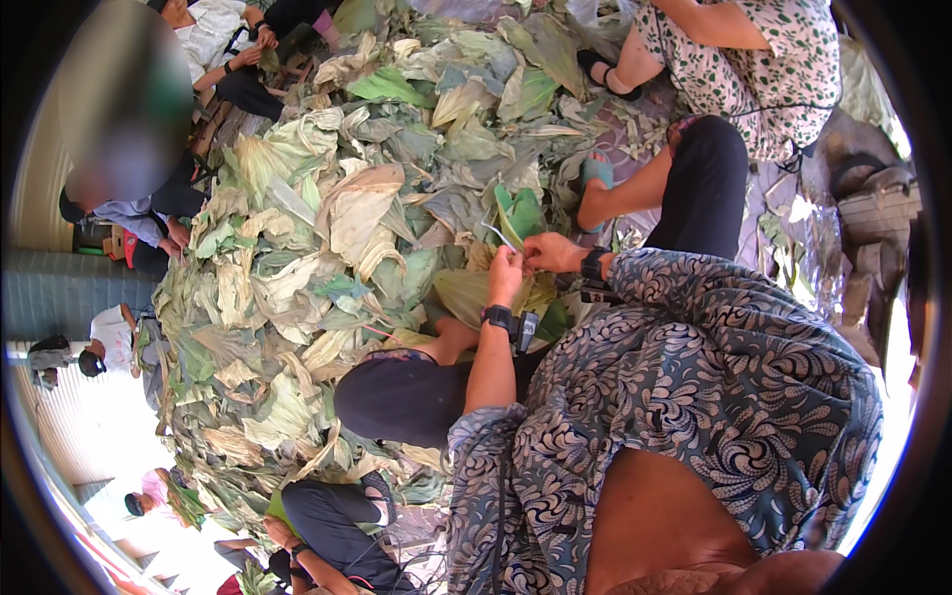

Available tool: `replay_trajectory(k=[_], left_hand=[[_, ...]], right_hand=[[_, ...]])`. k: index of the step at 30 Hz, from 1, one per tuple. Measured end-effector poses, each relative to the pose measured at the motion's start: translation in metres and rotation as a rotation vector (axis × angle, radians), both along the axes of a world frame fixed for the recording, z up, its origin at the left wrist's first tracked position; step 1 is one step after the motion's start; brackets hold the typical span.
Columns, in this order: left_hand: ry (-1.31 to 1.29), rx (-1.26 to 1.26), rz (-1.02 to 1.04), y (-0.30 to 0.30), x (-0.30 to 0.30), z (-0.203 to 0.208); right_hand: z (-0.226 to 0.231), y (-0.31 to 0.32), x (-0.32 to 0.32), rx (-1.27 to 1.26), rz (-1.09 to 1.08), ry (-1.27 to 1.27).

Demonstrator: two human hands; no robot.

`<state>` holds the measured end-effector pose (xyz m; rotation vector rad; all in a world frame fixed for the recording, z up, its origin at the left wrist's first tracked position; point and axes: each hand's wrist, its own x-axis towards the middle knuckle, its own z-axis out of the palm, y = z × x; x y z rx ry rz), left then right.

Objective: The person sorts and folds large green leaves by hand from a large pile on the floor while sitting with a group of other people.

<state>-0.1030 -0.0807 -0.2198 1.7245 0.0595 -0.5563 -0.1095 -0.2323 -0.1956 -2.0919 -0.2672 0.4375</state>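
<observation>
My left hand [504, 278] and my right hand [552, 254] come together in front of my knees, fingers closed and nearly touching. A fresh green leaf [520, 212], which looks folded, stands up just beyond my right fingers, which pinch its lower end. From my left fingertips a thin, pale, slightly curved strip [500, 236] sticks out; what it is made of I cannot make out. The fingertips partly hide where leaf and strip meet. Below the hands lies a broad yellow-green leaf [471, 295].
A large heap of dry and green leaves [288, 288] spreads ahead and to the left. Several people sit around it, one in a spotted outfit [749, 74] at the upper right and another with dark trousers [342, 531] at the lower left. Stacked blocks [878, 228] stand at the far right.
</observation>
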Motion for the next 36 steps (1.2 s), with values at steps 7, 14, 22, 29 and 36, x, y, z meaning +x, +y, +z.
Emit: replay_trajectory(k=[7,14,22,29,36], left_hand=[[-0.104,0.056,-0.025,-0.002,-0.003,-0.004],[-0.498,0.447,-0.217,-0.015,-0.010,0.021],[-0.590,0.444,-0.148,-0.010,-0.012,0.018],[-0.628,0.530,-0.164,-0.009,-0.008,0.011],[-0.097,0.287,-0.210,0.035,0.007,-0.069]], right_hand=[[-0.009,-0.005,-0.001,0.003,-0.088,0.011],[-0.015,-0.010,0.001,-0.027,-0.078,0.069],[-0.009,-0.006,0.003,-0.017,-0.035,0.060],[-0.019,-0.010,0.002,-0.063,-0.058,0.030],[-0.003,0.007,0.006,-0.012,0.072,-0.020]])
